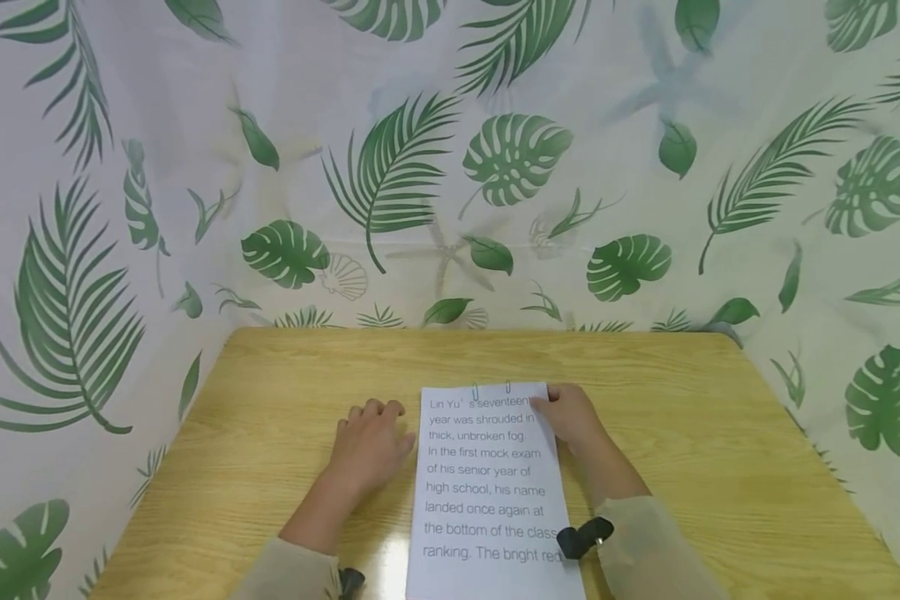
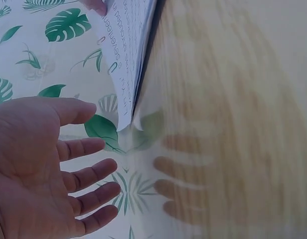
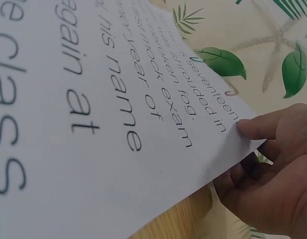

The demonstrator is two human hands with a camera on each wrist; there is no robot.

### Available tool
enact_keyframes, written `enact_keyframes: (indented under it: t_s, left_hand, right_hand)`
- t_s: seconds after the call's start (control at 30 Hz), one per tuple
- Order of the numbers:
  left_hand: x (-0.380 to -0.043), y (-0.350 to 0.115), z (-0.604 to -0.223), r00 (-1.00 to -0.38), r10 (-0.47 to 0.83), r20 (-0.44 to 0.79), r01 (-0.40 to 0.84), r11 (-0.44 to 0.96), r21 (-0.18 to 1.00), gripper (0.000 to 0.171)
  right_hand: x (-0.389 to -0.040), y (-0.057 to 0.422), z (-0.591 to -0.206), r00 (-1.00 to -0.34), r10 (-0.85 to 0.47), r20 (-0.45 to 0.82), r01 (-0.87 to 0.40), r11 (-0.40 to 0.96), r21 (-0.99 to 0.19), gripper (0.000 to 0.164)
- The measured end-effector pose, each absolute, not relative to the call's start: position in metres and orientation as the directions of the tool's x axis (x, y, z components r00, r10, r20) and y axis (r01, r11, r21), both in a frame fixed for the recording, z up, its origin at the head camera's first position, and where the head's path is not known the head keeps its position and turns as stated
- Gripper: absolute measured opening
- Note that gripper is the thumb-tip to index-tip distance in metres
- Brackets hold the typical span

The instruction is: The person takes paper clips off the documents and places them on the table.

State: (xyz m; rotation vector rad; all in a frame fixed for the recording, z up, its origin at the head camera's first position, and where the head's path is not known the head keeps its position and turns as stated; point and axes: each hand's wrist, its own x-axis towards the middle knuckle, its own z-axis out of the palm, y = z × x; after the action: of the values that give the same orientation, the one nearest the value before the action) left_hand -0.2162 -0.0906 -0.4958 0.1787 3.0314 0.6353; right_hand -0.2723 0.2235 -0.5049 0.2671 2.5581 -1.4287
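Right hand (image 1: 576,421) pinching the printed sheets (image 1: 487,483) by their upper right corner.
Its grip is clasping that corner, thumb above and fingers beneath, probably for control of the edge; the sheets are extending from the grip leftward and toward the person. Just left of the sheets, the left hand (image 1: 367,446) is holding nothing, fingers loosely apart. Along the sheets' top edge, a green clip (image 1: 476,392) and a reddish clip (image 1: 507,387) are apparently keeping pages together; the worktop (image 1: 255,433) is spreading beneath.
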Motion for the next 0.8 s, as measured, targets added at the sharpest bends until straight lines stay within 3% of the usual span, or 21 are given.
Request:
enact_keyframes:
  t_s: [0.43, 0.8]
  left_hand:
    - [-0.238, -0.065, -0.489, -0.987, 0.149, 0.060, 0.157, 0.823, 0.546, 0.052]
    - [-0.257, -0.043, -0.486, -0.963, 0.232, 0.137, 0.270, 0.826, 0.495, 0.049]
  right_hand:
    - [-0.258, 0.229, -0.511, -0.956, 0.024, -0.293, 0.288, 0.265, -0.920, 0.036]
    - [-0.250, 0.232, -0.522, -0.964, -0.017, -0.266, 0.256, 0.215, -0.942, 0.035]
